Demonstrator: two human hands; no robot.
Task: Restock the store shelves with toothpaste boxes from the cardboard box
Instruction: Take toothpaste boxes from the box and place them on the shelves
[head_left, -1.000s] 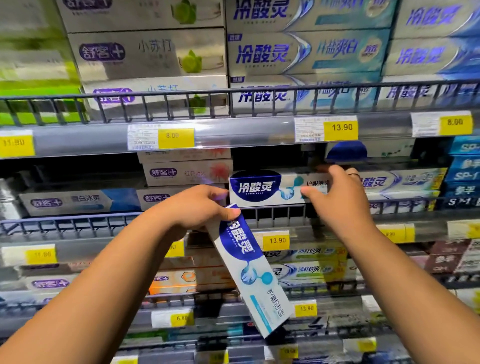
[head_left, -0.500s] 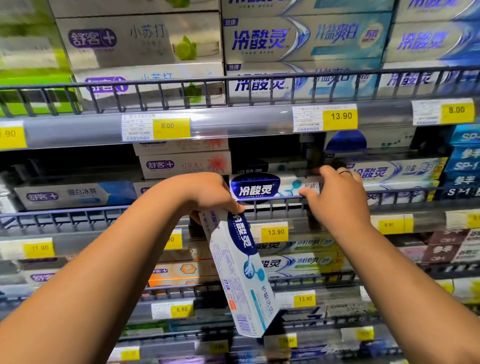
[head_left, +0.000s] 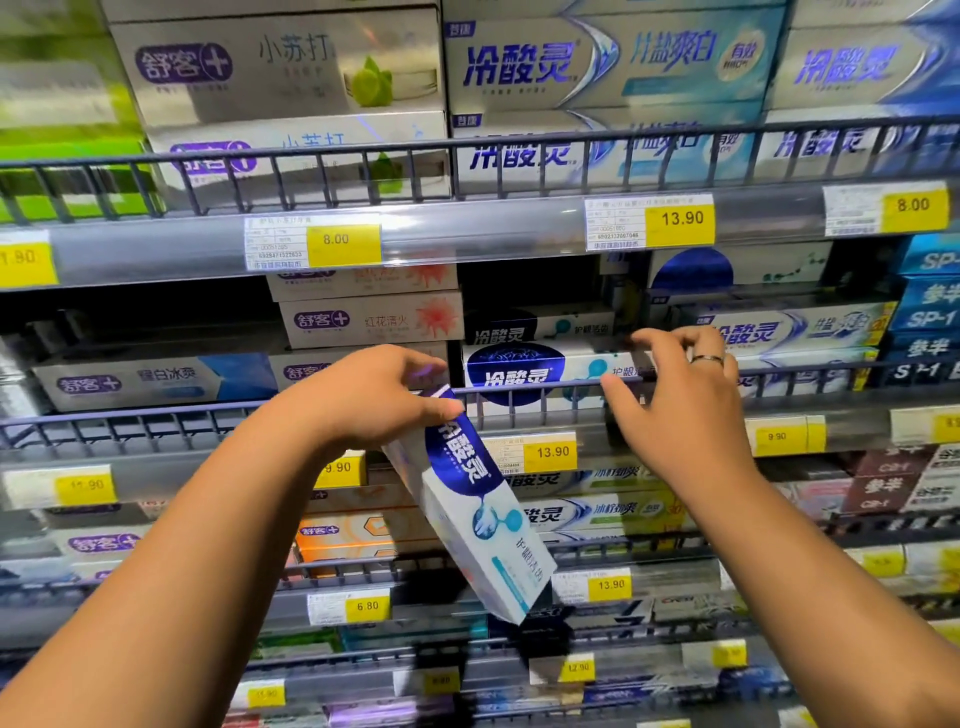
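Your left hand (head_left: 374, 400) grips one box (head_left: 483, 525) by its top, tilted below the rail (head_left: 545, 386), while your right hand (head_left: 680, 405), fingers loose and empty, hovers by two matching boxes (head_left: 519, 366) stacked behind it.

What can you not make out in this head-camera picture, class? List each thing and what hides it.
Head view:
The cardboard box: outside the frame.
Right end of the shelved white-and-blue toothpaste box: covered by the right hand.
Small print on the white-and-yellow price label: too small.
Top left, the green packs: blurred, cut by the edge.
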